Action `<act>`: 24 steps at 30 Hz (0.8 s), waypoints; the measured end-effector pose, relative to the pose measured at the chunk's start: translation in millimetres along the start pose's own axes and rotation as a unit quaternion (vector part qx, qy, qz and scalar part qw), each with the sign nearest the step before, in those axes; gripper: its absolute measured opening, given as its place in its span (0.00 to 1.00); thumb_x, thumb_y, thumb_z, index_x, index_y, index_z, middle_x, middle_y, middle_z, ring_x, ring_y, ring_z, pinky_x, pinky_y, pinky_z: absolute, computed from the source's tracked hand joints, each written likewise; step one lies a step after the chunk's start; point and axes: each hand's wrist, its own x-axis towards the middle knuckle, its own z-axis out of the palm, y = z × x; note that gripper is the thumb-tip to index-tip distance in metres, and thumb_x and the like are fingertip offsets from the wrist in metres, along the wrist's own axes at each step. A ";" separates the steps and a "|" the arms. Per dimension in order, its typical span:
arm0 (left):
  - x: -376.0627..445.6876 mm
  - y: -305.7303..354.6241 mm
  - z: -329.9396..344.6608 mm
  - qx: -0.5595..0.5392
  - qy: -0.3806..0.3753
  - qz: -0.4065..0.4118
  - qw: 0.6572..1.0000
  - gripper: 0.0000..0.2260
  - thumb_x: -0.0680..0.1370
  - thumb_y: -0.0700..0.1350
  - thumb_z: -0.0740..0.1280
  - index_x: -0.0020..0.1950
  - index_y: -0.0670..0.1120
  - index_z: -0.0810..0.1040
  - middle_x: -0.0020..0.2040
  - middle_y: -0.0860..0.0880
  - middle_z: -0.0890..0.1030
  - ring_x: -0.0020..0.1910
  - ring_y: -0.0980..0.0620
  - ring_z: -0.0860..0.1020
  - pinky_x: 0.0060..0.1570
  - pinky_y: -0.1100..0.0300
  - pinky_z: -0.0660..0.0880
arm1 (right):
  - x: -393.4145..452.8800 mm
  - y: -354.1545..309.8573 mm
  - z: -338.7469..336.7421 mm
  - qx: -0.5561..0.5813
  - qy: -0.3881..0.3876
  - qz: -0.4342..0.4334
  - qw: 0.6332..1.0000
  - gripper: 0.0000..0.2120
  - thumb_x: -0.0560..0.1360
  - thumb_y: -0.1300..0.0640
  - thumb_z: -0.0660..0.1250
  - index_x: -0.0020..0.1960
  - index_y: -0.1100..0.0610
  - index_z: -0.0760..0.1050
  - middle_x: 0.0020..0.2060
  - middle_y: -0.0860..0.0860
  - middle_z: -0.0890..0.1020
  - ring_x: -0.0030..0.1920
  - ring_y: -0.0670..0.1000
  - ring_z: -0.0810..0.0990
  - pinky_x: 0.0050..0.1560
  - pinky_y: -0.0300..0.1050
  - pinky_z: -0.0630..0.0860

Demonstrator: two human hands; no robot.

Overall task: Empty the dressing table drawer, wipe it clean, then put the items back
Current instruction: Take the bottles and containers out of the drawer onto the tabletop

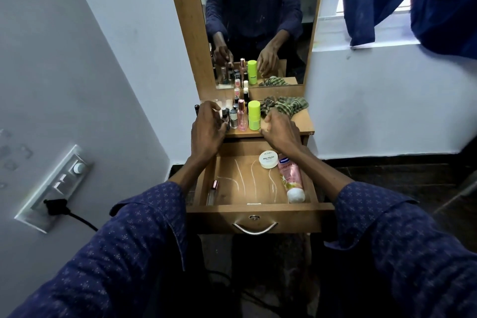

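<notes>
The wooden drawer [254, 217] is pulled out. Inside lie a white round nail polish tub [268, 159], a pink lotion tube [290, 178] on the right and a slim bottle with a rose cap [213, 192] on the left. White streaks mark the drawer bottom. On the table top [304, 121] stand several small nail polish bottles [233, 117], a pink perfume bottle [242, 116] and a lime green bottle [253, 115]. My left hand [207, 129] is curled around one small bottle at the left of this group. My right hand [280, 129] is at the table's front edge, fingers curled in, nothing visible in it.
A crumpled checked cloth [284, 106] lies on the table top behind my right hand. The mirror [258, 20] rises at the back. A switchboard with a black plug [53, 188] is on the left wall. A window with a blue curtain [387, 8] is on the right.
</notes>
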 end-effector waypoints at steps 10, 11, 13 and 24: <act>-71.8 -35.5 21.9 0.166 -0.171 -0.038 0.970 0.04 0.79 0.51 0.69 0.48 0.52 0.78 0.49 0.51 0.83 0.45 0.49 0.82 0.44 0.51 0.80 | -53.5 30.0 24.3 -0.110 -0.066 0.004 0.992 0.09 0.75 0.54 0.75 0.53 0.54 0.80 0.51 0.54 0.84 0.51 0.59 0.83 0.45 0.49 0.73; -75.1 -36.8 22.7 0.196 -0.198 -0.035 0.960 0.05 0.80 0.50 0.67 0.48 0.50 0.79 0.49 0.49 0.83 0.46 0.46 0.83 0.47 0.50 0.81 | -56.0 32.3 26.9 -0.129 -0.083 -0.006 0.988 0.14 0.74 0.52 0.76 0.57 0.55 0.79 0.54 0.55 0.84 0.54 0.60 0.82 0.46 0.49 0.72; -78.7 -36.0 22.4 0.242 -0.229 -0.031 0.942 0.06 0.81 0.48 0.66 0.50 0.47 0.82 0.50 0.45 0.85 0.48 0.43 0.83 0.49 0.50 0.81 | -59.4 35.7 31.9 -0.152 -0.110 -0.018 0.982 0.23 0.72 0.50 0.79 0.63 0.55 0.78 0.59 0.56 0.83 0.59 0.59 0.81 0.50 0.50 0.75; -77.5 -16.0 26.8 0.439 -0.318 0.004 0.841 0.09 0.82 0.44 0.69 0.62 0.46 0.81 0.59 0.46 0.83 0.59 0.46 0.82 0.56 0.53 0.76 | -54.6 33.0 42.3 -0.170 -0.098 -0.015 0.980 0.23 0.72 0.44 0.78 0.60 0.54 0.77 0.57 0.56 0.84 0.55 0.59 0.83 0.55 0.52 0.75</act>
